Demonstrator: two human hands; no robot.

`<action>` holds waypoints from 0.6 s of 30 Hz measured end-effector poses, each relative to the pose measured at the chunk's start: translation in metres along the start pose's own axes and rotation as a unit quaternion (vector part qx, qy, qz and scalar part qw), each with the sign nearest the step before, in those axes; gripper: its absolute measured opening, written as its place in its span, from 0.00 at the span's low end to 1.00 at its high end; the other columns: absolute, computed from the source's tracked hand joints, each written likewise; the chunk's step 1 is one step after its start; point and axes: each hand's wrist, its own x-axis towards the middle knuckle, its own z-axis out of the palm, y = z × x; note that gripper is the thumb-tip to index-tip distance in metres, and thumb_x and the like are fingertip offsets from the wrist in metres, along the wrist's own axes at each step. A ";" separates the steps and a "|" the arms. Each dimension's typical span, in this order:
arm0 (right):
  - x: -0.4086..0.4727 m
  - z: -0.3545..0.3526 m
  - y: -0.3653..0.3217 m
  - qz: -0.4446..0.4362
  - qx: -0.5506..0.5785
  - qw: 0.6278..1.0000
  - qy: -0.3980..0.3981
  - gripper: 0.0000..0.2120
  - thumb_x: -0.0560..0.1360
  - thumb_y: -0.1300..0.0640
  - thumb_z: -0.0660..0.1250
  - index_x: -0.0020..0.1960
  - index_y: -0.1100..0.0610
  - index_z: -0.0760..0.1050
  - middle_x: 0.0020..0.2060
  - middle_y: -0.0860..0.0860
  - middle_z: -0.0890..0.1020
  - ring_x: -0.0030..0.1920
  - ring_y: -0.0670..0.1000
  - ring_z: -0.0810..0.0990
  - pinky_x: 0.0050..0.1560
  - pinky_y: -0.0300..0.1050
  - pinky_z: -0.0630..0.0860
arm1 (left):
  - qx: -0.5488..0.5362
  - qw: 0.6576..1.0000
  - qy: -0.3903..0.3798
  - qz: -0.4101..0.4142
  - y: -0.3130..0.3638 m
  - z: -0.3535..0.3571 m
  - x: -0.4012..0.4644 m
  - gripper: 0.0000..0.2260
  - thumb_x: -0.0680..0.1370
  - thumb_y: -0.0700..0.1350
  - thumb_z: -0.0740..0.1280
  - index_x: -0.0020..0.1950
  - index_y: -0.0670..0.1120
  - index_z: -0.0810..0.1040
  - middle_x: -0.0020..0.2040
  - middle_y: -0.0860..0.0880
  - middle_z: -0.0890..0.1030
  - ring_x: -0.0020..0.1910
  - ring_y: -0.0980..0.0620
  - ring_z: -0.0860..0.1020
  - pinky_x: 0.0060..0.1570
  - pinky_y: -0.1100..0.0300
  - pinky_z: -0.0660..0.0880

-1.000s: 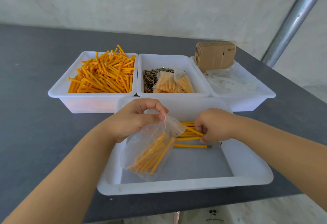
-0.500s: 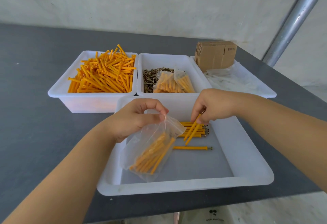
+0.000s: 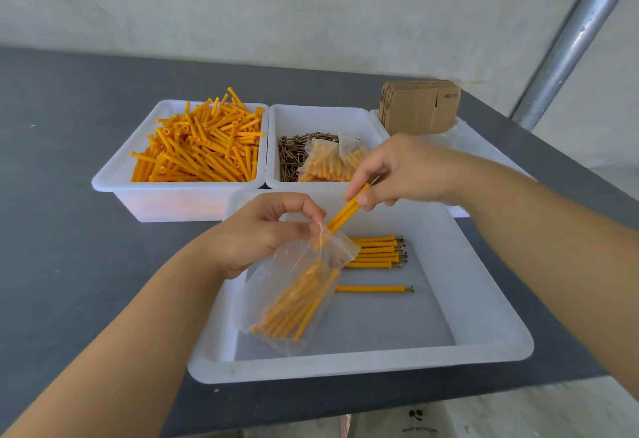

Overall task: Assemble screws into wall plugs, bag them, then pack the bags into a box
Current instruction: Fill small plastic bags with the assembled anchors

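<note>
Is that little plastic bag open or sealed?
Open. The left hand pinches the plastic bag by its mouth while the right hand feeds orange plugs in.

There was only one view, from a camera worn on the person's head. It looked forward and down over the dark table (image 3: 69, 230), from the near edge toward the pale wall (image 3: 276, 5) behind it. The lens was wide, so the forearms entered from the bottom corners and looked large and stretched. The left hand (image 3: 262, 230) and the right hand (image 3: 401, 171) were close below the camera, over the near white tray (image 3: 363, 365). The three far bins (image 3: 110, 185) lay farther off, near the middle height of the picture. A metal pole (image 3: 581, 29) crossed the upper right corner.
</note>
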 end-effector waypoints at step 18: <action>-0.034 0.064 0.050 0.068 -0.386 0.913 -0.111 0.22 0.68 0.46 0.76 0.59 0.51 0.78 0.51 0.47 0.80 0.51 0.50 0.79 0.52 0.47 0.77 | -0.037 0.999 -0.008 -0.002 -0.002 -0.002 0.001 0.03 0.70 0.43 0.71 0.40 0.51 0.83 0.59 0.49 0.82 0.54 0.56 0.79 0.45 0.63 0.74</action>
